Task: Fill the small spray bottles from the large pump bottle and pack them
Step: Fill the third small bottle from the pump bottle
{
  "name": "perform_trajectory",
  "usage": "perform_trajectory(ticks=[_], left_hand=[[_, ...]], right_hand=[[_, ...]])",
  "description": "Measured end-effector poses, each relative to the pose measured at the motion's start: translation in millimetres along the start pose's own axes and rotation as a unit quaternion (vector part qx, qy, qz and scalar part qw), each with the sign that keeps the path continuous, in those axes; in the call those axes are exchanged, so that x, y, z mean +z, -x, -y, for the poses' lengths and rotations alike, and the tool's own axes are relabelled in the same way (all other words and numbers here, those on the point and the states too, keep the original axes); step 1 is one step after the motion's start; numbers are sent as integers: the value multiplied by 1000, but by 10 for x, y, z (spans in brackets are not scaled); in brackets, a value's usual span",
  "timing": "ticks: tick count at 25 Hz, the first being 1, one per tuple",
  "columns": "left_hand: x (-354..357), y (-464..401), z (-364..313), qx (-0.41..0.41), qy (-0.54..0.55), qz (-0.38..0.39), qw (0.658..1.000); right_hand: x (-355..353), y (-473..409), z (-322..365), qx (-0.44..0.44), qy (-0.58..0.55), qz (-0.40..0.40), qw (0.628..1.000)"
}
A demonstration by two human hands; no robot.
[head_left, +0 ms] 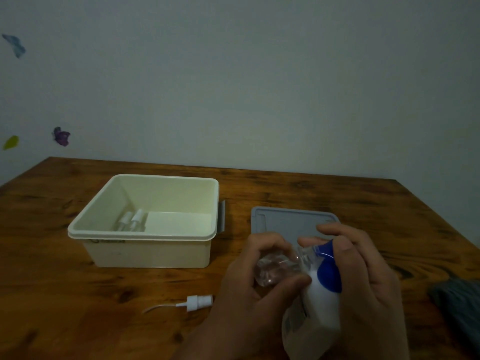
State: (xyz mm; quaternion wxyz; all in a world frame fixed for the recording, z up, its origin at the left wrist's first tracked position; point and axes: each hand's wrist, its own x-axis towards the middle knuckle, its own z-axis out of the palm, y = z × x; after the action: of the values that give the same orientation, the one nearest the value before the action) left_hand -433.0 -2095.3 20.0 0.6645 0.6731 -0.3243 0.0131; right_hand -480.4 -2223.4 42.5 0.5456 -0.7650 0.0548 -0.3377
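Note:
My left hand [244,284] grips a small clear spray bottle [276,270] with its top off, tilted toward the pump. My right hand [363,276] holds the large white pump bottle [320,310], fingers curled over its blue pump head [328,268], whose nozzle meets the small bottle's mouth. A loose white spray cap with its dip tube [193,303] lies on the table to the left of my left hand. Two capped small spray bottles [131,220] lie inside the cream storage box [145,252] at the left.
A grey lid [283,220] lies flat on the wooden table [78,307] behind my hands, right of the box. A dark grey cloth-like thing [459,307] sits at the right edge. A wall stands behind the table.

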Motion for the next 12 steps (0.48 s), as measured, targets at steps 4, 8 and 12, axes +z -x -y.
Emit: perform_trajectory(ticks=[4,8,12], left_hand=[[-5,6,6,-8,-2,11,1000],[-16,33,8,-11,3,8,1000],[9,20,-1,-22,7,-8,1000]], right_hand=[[-15,-1,-17,5,-9,16,1000],[-55,-10,-32,-6,2,39,999],[-46,-6,10,-17,29,18,999]])
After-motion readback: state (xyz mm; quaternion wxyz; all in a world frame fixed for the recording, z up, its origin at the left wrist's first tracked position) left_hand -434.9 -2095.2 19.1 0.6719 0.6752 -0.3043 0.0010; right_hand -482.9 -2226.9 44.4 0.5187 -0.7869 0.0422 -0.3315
